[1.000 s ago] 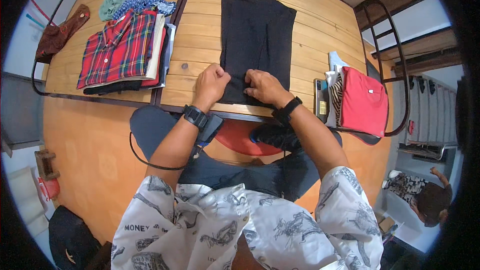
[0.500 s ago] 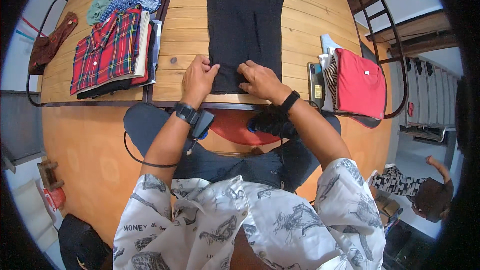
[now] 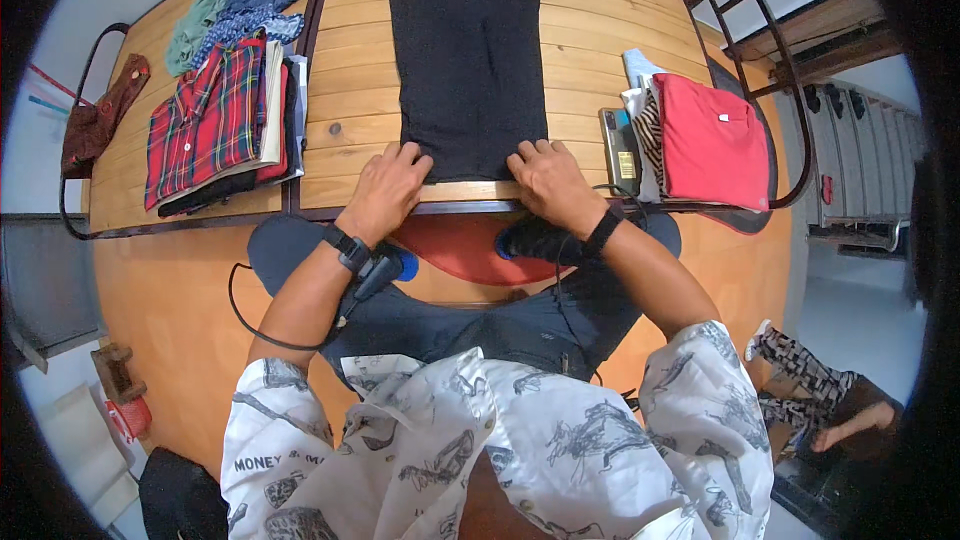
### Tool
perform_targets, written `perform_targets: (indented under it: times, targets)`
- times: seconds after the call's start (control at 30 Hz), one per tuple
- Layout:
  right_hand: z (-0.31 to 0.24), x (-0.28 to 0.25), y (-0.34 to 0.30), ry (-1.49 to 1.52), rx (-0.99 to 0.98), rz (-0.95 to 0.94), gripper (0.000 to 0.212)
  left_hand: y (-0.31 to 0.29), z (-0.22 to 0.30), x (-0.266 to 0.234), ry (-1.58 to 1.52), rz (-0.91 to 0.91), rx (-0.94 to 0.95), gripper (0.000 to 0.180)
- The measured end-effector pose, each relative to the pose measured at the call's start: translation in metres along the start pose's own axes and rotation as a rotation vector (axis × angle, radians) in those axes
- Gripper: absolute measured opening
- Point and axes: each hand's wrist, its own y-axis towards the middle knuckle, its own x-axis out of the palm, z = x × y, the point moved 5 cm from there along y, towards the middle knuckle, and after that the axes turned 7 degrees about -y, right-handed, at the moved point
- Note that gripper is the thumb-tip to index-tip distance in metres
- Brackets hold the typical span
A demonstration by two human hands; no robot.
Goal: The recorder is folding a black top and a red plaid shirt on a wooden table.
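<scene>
A black high-necked shirt [image 3: 470, 70], folded into a long rectangle, lies flat on the slatted wooden table [image 3: 350, 40], its collar at the far end. At its near left corner my left hand [image 3: 388, 188] is closed, the fingertips pinching the hem. My right hand [image 3: 556, 183] is closed on the near right corner, fingers curled over the fabric. The fingertips are partly hidden behind the knuckles, and the cloth between the hands lies nearly smooth.
Left stands a pile of folded clothes topped by a red plaid shirt [image 3: 215, 115]; crumpled blue and green clothes [image 3: 235, 15] lie behind. A brown garment [image 3: 100, 125] is by the left rail. Right are a phone [image 3: 620, 152] and a pile under a red shirt [image 3: 710, 145]. Another person [image 3: 825, 390] is at lower right.
My right hand has moved from the middle of the near end out to the right corner. My left hand has drawn slightly nearer, down to the left corner. The view has shifted a little.
</scene>
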Motion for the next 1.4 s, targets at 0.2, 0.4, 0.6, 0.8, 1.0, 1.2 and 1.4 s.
perform_targets:
  times: [0.2,0.4,0.6,0.8,1.0,1.2,1.4]
  targets:
    - [0.001,0.015,0.004,-0.081,-0.013,0.061,0.017,0.004,0.002,0.009,0.109,0.031,-0.006,0.029]
    - [0.005,0.019,0.004,-0.065,0.006,0.131,0.02,0.01,0.003,0.008,0.051,0.11,-0.019,0.027]
    - [0.008,0.007,-0.007,0.136,0.004,0.107,0.024,-0.004,0.012,0.004,-0.042,0.032,-0.028,0.027]
    - [0.018,-0.032,-0.028,0.446,-0.054,-0.083,0.028,-0.021,0.032,-0.023,-0.261,-0.124,-0.001,0.026]
    - [0.034,-0.071,-0.018,0.702,-0.167,-0.272,0.047,-0.02,0.03,-0.059,-0.689,-0.413,-0.061,0.032]
    - [0.097,-0.04,0.042,0.805,0.078,-0.173,0.041,0.031,-0.057,-0.044,-0.982,-0.431,-0.378,0.037]
    - [0.118,0.021,0.051,0.47,0.369,0.047,0.049,0.026,-0.132,0.009,-0.721,0.377,-0.496,0.055]
